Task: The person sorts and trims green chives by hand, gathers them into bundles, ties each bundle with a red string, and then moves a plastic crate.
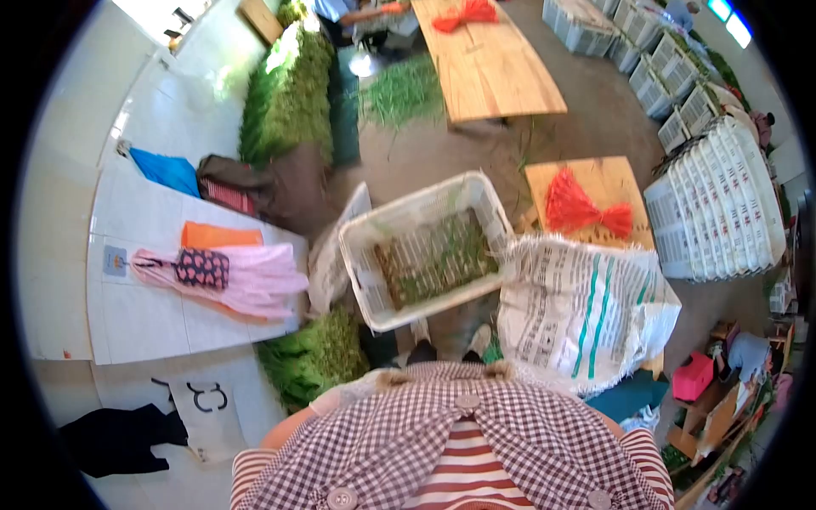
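Observation:
Neither of my hands shows; the checked garment (pixel 408 425) on my body covers them. At my left side a bare part of my forearm (pixel 287 427) appears, with a whitish cover (pixel 348 393) further along. In front of my feet a white plastic crate (pixel 361 293) stands tilted in view, with green grass-like scraps (pixel 450 246) on its bottom. To the left lies a heap of green stalks (pixel 319 361). On the right a white woven sack (pixel 552 314) with green stripes drapes over a small wooden table (pixel 625 174), beside a bundle of red ties (pixel 586 206).
A long wooden table (pixel 493 72) stands ahead, with more red ties (pixel 465 15). Stacked green stalks (pixel 289 93) line the left wall. Nested white crates (pixel 714 204) stand at right. Another person (pixel 361 15) sits at the far end. A pink garment (pixel 263 272) hangs left.

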Available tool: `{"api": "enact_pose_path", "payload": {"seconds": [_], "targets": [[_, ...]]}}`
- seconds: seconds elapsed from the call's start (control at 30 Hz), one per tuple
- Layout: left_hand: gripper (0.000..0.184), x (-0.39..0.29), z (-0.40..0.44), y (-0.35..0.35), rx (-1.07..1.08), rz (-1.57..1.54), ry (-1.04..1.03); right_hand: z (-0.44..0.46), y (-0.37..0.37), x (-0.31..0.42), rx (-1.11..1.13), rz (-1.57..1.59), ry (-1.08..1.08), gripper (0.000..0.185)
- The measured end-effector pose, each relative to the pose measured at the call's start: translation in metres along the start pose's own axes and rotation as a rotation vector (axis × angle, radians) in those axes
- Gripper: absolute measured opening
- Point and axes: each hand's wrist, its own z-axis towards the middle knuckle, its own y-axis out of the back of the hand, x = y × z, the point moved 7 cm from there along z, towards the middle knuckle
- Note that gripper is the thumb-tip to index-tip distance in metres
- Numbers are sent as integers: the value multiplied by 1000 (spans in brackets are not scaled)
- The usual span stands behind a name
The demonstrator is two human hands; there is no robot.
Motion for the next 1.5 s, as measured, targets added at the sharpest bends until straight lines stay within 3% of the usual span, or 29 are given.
{"api": "enact_pose_path", "payload": {"seconds": [0.03,0.07,0.1,0.17,0.2,0.3,0.33,0.37,0.43,0.47,0.57,0.63,0.67,0.7,0.77,0.9,0.97,1.03,1.07,1.1,1.17,1.2,1.23,1.27,1.33,1.5], "targets": [[34,1,-2,-11,48,-106,71,-10,-6,1,-47,151,-52,33],[26,18,10,-8,0,-288,-68,-14,5,28,-64,-63,20,31],[19,34,22,-3,-138,-122,-168,-17,12,52,-77,-276,96,29],[14,29,27,6,-277,-79,-162,-20,23,86,-221,-232,66,27],[16,31,28,12,-399,108,-179,-20,26,95,-293,-213,52,26],[16,57,32,-17,-56,-153,124,-10,5,76,-200,-164,-35,25],[19,73,37,-32,61,-299,76,-16,3,91,-13,-171,-182,30],[28,111,53,-45,263,-308,75,-13,1,86,8,-219,-152,31],[41,102,45,-26,124,-274,26,2,-5,61,50,-314,-90,34],[46,102,44,1,-74,-213,72,13,3,56,19,-354,-74,37],[59,140,67,80,-546,50,187,49,22,4,-252,-177,-133,37],[58,250,151,148,-658,-208,163,135,30,-89,-439,5,-221,37],[55,253,175,190,-734,-286,134,173,37,-107,-535,95,-262,37],[53,264,197,227,-720,-295,312,205,38,-123,-628,274,-268,37],[55,302,235,283,-755,-208,284,235,48,-102,-809,632,-256,39],[60,326,276,296,-794,-209,315,246,10,-158,-736,854,-332,44],[64,354,305,299,-865,-298,285,259,8,-175,-788,850,-448,46],[74,370,334,311,-880,-293,438,277,22,-187,-804,809,-614,47],[76,394,352,317,-904,-381,520,293,29,-205,-792,673,-610,51],[78,416,371,318,-929,-469,602,323,39,-245,-883,499,-436,58],[66,402,419,319,-795,-940,137,360,64,-268,-1030,225,-322,65],[61,403,425,324,-889,-890,149,376,92,-247,-1092,127,-382,65],[55,406,428,326,-981,-837,160,394,106,-254,-1058,301,-424,61],[54,416,432,327,-948,-849,180,410,112,-266,-1017,475,-461,57],[51,431,431,332,-877,-874,212,419,110,-292,-1065,525,-564,54],[49,344,381,345,-947,-630,57,401,118,-300,-1255,648,-532,54]]}}
